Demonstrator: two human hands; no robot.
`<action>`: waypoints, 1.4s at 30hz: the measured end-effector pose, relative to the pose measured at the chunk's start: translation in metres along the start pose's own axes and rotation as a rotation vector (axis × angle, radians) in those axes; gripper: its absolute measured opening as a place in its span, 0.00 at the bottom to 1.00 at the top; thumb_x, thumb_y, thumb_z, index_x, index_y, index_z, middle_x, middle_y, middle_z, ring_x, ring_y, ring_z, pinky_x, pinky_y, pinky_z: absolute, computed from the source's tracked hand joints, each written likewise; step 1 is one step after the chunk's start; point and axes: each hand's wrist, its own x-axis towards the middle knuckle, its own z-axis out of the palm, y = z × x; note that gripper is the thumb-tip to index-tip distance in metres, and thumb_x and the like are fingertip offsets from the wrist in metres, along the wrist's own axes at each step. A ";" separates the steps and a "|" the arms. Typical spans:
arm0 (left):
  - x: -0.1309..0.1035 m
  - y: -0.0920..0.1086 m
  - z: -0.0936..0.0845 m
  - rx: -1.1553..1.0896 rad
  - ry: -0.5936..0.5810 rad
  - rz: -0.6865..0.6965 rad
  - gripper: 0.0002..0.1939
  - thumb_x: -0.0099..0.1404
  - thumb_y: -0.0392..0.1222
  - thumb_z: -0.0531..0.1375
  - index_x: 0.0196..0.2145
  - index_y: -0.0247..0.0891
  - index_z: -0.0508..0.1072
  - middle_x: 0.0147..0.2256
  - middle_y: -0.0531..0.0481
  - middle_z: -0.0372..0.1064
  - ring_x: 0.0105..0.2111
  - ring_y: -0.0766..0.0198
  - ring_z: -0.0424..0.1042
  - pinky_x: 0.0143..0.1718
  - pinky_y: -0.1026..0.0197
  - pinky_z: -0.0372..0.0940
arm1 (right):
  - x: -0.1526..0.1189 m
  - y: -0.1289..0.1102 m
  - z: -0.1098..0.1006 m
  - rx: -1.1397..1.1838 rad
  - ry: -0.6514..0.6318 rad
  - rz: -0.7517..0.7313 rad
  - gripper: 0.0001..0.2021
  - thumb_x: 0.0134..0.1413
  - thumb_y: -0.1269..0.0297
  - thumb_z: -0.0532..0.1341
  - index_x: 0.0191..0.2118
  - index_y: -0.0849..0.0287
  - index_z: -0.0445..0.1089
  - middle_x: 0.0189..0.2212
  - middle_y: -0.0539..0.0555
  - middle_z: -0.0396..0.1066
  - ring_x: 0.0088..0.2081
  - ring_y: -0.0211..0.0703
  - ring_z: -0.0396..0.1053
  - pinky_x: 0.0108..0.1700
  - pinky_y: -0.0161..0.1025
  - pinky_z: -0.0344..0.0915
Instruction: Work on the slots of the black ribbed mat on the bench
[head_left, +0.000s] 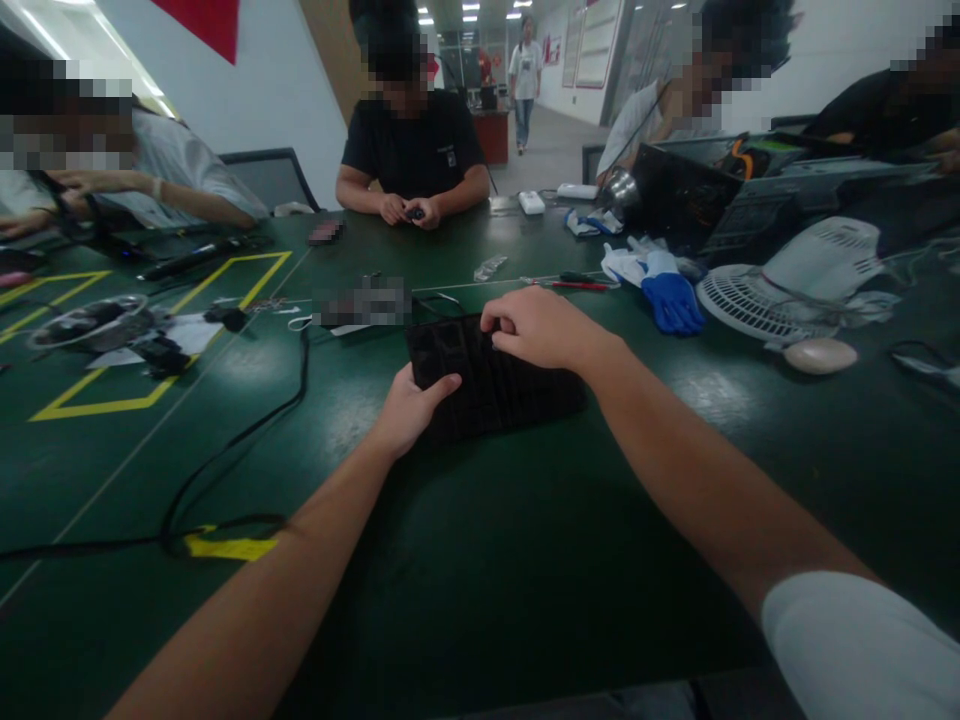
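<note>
Black case (517, 390): my left hand (409, 411) clasps its left end; my right hand (538, 327) curls over it, grip I can't tell.

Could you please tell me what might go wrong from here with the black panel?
The black panel might twist or slip: the left hand holds it only near its left end, while the right hand is at its far edge. Also, the left forearm could snag the black cable that runs along the table close to it.
</note>
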 end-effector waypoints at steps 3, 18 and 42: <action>0.000 0.000 0.000 -0.003 0.000 0.012 0.28 0.52 0.47 0.79 0.49 0.38 0.80 0.46 0.44 0.82 0.48 0.47 0.81 0.58 0.41 0.74 | 0.000 0.000 0.000 0.004 0.010 -0.009 0.15 0.63 0.69 0.63 0.51 0.55 0.83 0.40 0.55 0.82 0.40 0.48 0.73 0.45 0.45 0.61; 0.001 -0.001 0.000 0.012 0.005 0.012 0.27 0.53 0.47 0.79 0.49 0.39 0.81 0.47 0.45 0.83 0.48 0.46 0.81 0.60 0.38 0.74 | 0.000 0.000 -0.001 0.010 -0.008 -0.006 0.15 0.58 0.69 0.67 0.50 0.55 0.83 0.39 0.53 0.81 0.41 0.48 0.73 0.44 0.44 0.61; 0.001 -0.001 0.000 0.003 -0.003 0.017 0.27 0.53 0.47 0.79 0.49 0.38 0.81 0.47 0.44 0.83 0.50 0.44 0.82 0.60 0.36 0.74 | 0.000 0.000 -0.001 -0.002 -0.006 -0.008 0.10 0.67 0.65 0.66 0.50 0.55 0.83 0.40 0.55 0.80 0.41 0.48 0.73 0.46 0.45 0.61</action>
